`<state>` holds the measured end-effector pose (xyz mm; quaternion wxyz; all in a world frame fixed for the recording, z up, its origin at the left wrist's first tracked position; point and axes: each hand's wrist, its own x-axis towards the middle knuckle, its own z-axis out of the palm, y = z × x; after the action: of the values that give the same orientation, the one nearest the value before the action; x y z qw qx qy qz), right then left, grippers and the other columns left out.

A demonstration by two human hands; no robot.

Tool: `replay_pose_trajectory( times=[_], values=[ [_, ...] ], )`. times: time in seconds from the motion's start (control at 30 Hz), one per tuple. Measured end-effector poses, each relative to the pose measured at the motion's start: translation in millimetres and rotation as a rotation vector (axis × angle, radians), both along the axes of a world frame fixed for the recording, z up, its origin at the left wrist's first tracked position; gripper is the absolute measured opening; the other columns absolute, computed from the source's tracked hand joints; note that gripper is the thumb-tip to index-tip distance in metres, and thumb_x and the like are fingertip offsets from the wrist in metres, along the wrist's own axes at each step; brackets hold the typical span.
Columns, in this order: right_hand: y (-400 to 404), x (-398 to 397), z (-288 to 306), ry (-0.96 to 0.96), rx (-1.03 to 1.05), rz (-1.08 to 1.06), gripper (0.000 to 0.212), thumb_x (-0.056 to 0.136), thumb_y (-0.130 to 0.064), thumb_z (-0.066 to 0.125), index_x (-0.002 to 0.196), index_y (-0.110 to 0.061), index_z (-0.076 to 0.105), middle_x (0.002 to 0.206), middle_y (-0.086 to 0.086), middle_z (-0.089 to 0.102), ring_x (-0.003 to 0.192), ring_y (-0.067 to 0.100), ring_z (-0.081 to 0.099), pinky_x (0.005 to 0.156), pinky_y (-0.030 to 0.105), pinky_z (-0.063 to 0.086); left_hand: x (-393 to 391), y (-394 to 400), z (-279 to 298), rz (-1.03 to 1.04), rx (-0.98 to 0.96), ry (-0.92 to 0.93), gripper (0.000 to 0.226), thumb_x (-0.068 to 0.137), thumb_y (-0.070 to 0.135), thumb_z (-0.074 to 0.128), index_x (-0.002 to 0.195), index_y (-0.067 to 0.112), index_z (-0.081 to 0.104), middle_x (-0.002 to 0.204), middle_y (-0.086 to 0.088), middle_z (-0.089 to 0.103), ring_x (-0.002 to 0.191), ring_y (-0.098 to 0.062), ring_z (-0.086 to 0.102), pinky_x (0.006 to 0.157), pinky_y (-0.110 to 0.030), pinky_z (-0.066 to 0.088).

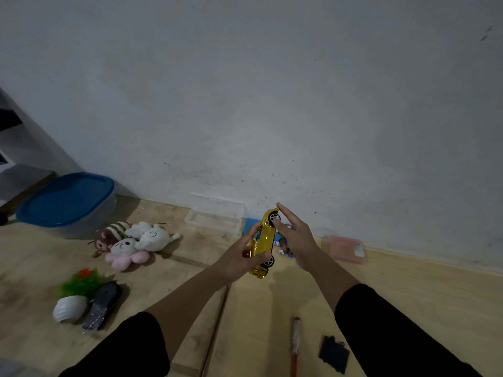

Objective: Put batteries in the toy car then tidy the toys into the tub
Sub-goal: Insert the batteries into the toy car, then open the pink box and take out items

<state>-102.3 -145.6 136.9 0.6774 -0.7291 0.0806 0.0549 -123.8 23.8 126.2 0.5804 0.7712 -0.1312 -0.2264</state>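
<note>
A wooden floor (408, 308) runs to a pale wall. The left hand (239, 261) grips the yellow toy car (263, 239) on its side in mid-air; the right hand (295, 236), fingers straight, touches its front wheel. The dark cover (334, 354) and screwdriver (295, 346) lie nearby. Best to steady the car underside-up before seating batteries. The lidded tub (68, 202) waits left.

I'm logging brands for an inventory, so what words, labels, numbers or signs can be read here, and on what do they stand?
No text can be read anywhere.
The small packet on the floor behind the right hand has coloured print: too blurred to read.
The gold toy car, gripped in the left hand: no lettering shows.
The plush toys carry stitched faces only, no words.
</note>
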Motion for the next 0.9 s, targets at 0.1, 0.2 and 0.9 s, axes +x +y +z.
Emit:
replay_pose_trajectory(
  times=[0.1,0.2,0.9],
  values=[
    [9,-15,-12,0.027,-0.073,0.016,0.050,0.094,-0.026,0.057,0.138,-0.039,0.040,0.063,0.013,0.036,0.045,0.016,0.026,0.041,0.020,0.023,-6,16,-15,-0.004,0.099,-0.076,0.087,0.076,0.051,0.072,0.146,0.043,0.022,0.139,0.009,0.049,0.121,-0.012,0.054,0.101,-0.038,0.048],
    [19,-31,-29,0.063,-0.170,0.010,0.050,0.093,-0.024,0.057,0.137,-0.041,0.040,0.056,0.005,0.037,0.035,0.007,0.027,0.038,0.018,0.027,-14,30,-43,0.042,0.235,-0.106,0.103,0.057,0.074,0.072,0.144,0.049,0.023,0.132,-0.003,0.054,0.116,-0.020,0.055,0.099,-0.040,0.048],
    [73,-97,-123,0.370,-0.692,-0.018,0.035,0.095,-0.035,0.049,0.127,-0.049,0.050,0.143,-0.001,0.047,0.107,0.025,0.060,0.094,0.032,0.044,-68,72,-112,-0.287,0.741,-0.159,0.105,0.070,0.069,0.066,0.150,0.038,0.006,0.144,-0.010,0.012,0.135,-0.031,0.018,0.109,-0.042,0.030]
  ],
)
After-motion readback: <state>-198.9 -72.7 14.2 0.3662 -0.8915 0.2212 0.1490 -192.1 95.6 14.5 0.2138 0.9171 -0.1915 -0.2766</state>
